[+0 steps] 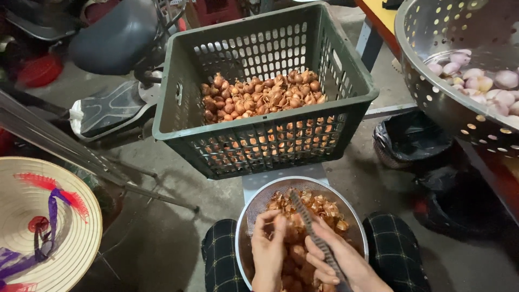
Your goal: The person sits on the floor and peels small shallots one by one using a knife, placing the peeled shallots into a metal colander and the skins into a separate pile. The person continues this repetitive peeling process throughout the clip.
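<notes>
— Head view: what are the hands doing at bottom centre?
— Left hand [268,251] is pinching a shallot [285,233] over the mesh strainer [254,208]; right hand [338,265], fingers curled, is gripping a knife [313,232] pointing up-frame, below the green crate [259,140].

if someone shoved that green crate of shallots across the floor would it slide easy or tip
The green crate looks wide and low, with unpeeled shallots lying deep inside, so it would probably slide rather than tip. That load likely makes it fairly heavy to shove. Its slotted plastic walls may flex slightly.
</notes>
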